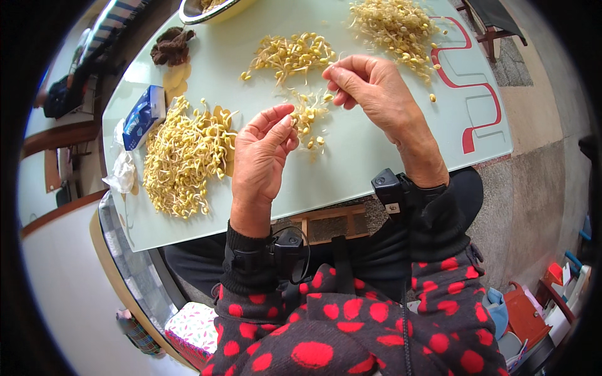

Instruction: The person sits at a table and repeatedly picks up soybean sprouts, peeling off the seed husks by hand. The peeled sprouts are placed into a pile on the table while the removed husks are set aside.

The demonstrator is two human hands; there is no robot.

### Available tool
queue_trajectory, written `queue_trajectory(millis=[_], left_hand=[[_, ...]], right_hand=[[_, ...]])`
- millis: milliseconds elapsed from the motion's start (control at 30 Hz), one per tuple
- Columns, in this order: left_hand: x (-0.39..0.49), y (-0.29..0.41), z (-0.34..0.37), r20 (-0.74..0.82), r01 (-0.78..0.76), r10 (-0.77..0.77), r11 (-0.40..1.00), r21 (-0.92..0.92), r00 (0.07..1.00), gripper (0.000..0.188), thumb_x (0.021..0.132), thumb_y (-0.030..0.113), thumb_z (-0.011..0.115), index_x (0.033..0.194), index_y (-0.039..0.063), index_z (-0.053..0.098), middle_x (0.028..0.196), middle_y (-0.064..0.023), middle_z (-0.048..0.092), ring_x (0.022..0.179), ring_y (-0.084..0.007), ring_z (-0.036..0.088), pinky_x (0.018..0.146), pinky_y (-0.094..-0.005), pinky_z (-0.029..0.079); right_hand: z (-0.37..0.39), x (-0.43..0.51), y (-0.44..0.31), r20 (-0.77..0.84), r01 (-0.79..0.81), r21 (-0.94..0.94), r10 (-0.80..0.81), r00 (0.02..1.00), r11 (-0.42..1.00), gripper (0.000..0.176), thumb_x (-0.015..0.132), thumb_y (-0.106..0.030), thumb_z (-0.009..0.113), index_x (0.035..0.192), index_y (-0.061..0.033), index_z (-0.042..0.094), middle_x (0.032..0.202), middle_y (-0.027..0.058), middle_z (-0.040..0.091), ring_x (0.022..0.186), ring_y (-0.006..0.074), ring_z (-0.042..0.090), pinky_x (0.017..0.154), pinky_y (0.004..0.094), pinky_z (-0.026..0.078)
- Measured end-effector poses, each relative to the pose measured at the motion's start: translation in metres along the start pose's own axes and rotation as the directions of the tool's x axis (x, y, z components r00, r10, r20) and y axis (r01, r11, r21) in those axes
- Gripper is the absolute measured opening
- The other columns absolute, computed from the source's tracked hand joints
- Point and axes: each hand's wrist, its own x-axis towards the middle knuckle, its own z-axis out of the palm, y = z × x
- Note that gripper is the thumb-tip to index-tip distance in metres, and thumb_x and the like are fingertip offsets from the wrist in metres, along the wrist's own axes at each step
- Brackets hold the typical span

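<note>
Between the thumb and fingertips of my left hand (265,148) is a soybean sprout, mostly hidden by the fingers. My right hand (374,94) has its thumb and index finger pinched together. A thin pale strand shows beside those fingertips; I cannot tell whether they hold it. Below and between both hands lies a small scatter of sprouts and loose bits (308,117). A big heap of long sprouts (181,164) spreads left of my left hand. Beyond the hands rests a smaller sprout pile (296,54). Another heap (395,28), with many thin roots, lies past my right hand.
A pale glass tabletop (329,174) carries everything. At its left stand a blue tissue pack (145,117), a crumpled clear plastic bag (123,171) and a dark brown cloth bundle (171,46). A dark-rimmed bowl (211,18) sits at the far edge.
</note>
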Motion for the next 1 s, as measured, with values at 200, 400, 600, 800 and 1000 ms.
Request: queue_trajectory(millis=[200, 400, 600, 800, 1000], left_hand=[[0.0, -0.002, -0.009, 0.11, 0.126, -0.101, 0.959, -0.254, 0.989, 0.031, 0.086, 0.001, 0.06, 0.115, -0.006, 0.051, 0.092, -0.0083, 0.06, 0.078, -0.0131, 0.058, 0.071, -0.0248, 0.05], [0.004, -0.005, -0.006, 0.214, 0.195, -0.123, 0.912, -0.36, 0.969, 0.03, 0.088, 0.001, 0.057, 0.116, -0.007, 0.049, 0.097, -0.0117, 0.058, 0.081, -0.0137, 0.055, 0.075, -0.0245, 0.05], [-0.004, -0.001, 0.007, 0.07, 0.093, -0.078, 0.967, -0.237, 0.994, 0.022, 0.091, 0.007, 0.056, 0.109, -0.006, 0.053, 0.096, -0.0111, 0.059, 0.079, -0.0137, 0.057, 0.069, -0.0229, 0.049], [-0.004, -0.003, 0.009, 0.091, -0.015, 0.025, 0.994, -0.109, 0.996, 0.023, 0.093, 0.01, 0.054, 0.11, -0.005, 0.052, 0.095, -0.013, 0.06, 0.078, -0.0146, 0.057, 0.064, -0.024, 0.047], [0.001, -0.007, 0.009, 0.185, 0.049, 0.001, 0.962, -0.267, 0.983, 0.033, 0.095, 0.026, 0.051, 0.11, -0.003, 0.052, 0.094, -0.0116, 0.059, 0.08, -0.0143, 0.056, 0.066, -0.0229, 0.046]], right_hand=[[0.007, -0.004, 0.001, 0.201, -0.016, -0.016, 0.019, 0.979, 1.0, 0.019, 0.088, -0.013, 0.06, 0.094, 0.004, 0.065, 0.075, 0.0049, 0.063, 0.064, 0.0095, 0.059, 0.061, 0.0224, 0.05], [0.018, -0.005, 0.005, 0.307, 0.021, 0.027, -0.028, 0.951, 0.999, 0.018, 0.085, -0.014, 0.064, 0.091, 0.0028, 0.067, 0.078, 0.0094, 0.067, 0.071, 0.0126, 0.063, 0.066, 0.0248, 0.051], [0.018, -0.003, 0.009, 0.233, 0.023, -0.075, -0.005, 0.972, 0.997, 0.02, 0.085, -0.016, 0.066, 0.09, 0.0032, 0.067, 0.078, 0.0097, 0.067, 0.07, 0.0127, 0.063, 0.065, 0.0252, 0.052], [0.017, -0.003, 0.008, 0.186, -0.049, 0.025, 0.044, 0.982, 0.998, 0.021, 0.087, -0.014, 0.062, 0.093, 0.0062, 0.064, 0.076, 0.0096, 0.066, 0.068, 0.0123, 0.063, 0.062, 0.0235, 0.052], [0.016, -0.003, 0.004, 0.179, -0.014, -0.036, 0.021, 0.984, 0.999, 0.019, 0.088, -0.011, 0.059, 0.092, 0.0074, 0.062, 0.076, 0.0108, 0.066, 0.066, 0.0128, 0.064, 0.062, 0.0244, 0.054]])
